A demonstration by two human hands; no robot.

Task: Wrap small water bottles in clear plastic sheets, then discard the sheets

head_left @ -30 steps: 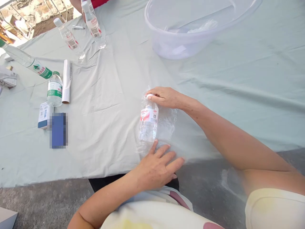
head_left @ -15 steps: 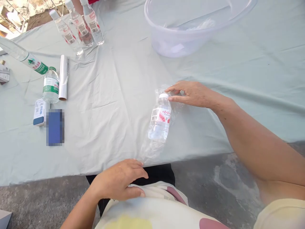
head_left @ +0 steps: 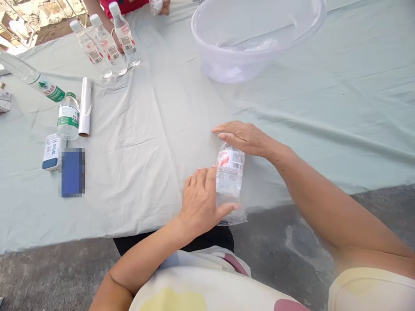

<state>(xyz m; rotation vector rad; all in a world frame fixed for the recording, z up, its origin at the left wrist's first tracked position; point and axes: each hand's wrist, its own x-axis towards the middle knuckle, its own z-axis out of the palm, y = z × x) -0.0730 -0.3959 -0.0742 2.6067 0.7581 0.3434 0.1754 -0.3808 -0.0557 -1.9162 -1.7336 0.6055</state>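
Observation:
A clear water bottle with a red and white label lies on the table near its front edge, with thin clear plastic film around it and past its base. My left hand rests along the bottle's left side, fingers stretched forward and thumb spread across near the base. Over the bottle's top end lies my right hand, its fingers extended to the left. That hand hides the cap. Neither hand wraps its fingers round the bottle.
A translucent plastic basin stands at the back. Several bottles, including a green-labelled one, sit at left beside a film roll, a white box and a blurred blue item. Across the table is a person in red.
The bottle has turned, its label now showing a barcode, and has shifted slightly right. My left hand has come up from the table edge to its side; my right hand now covers its cap.

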